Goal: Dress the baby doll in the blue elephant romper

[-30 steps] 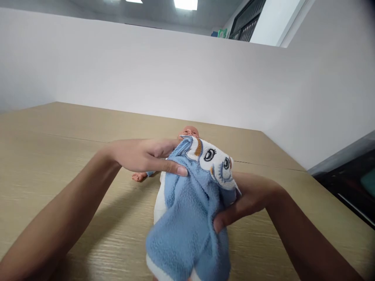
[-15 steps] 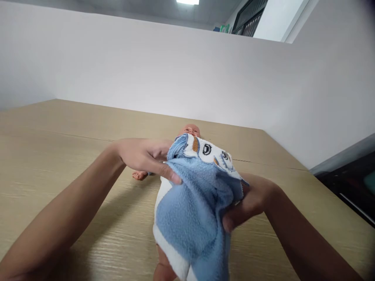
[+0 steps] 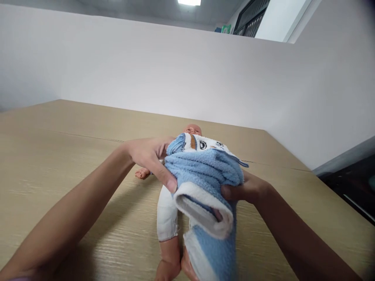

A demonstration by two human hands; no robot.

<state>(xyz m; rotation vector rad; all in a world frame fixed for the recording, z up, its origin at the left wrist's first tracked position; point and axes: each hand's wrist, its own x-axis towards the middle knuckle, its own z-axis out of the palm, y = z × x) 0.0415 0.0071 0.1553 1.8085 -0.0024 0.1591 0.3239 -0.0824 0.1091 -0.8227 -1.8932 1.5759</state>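
A baby doll (image 3: 168, 224) with a white cloth body lies on its back, head away from me and feet toward me. Over its middle is a blue terry garment (image 3: 202, 166) with white trim and an embroidered animal face. My left hand (image 3: 150, 158) grips the garment's left side, thumb on top and the other fingers partly hidden. On the opposite side, my right hand (image 3: 247, 188) holds the bunched cloth, its fingers mostly covered. Between them a white-edged opening faces me. More of the garment hangs over one doll leg, while the other leg shows bare.
The wooden tabletop (image 3: 73, 168) spreads around the doll. Behind it rises a white wall (image 3: 164, 70). A dark object (image 3: 348, 183) with a shiny edge stands beyond the table at the right.
The garment's near part has been gathered upward, revealing the white-edged opening and the doll's left-side leg. My right hand has moved slightly up. Both hands keep hold of the cloth.
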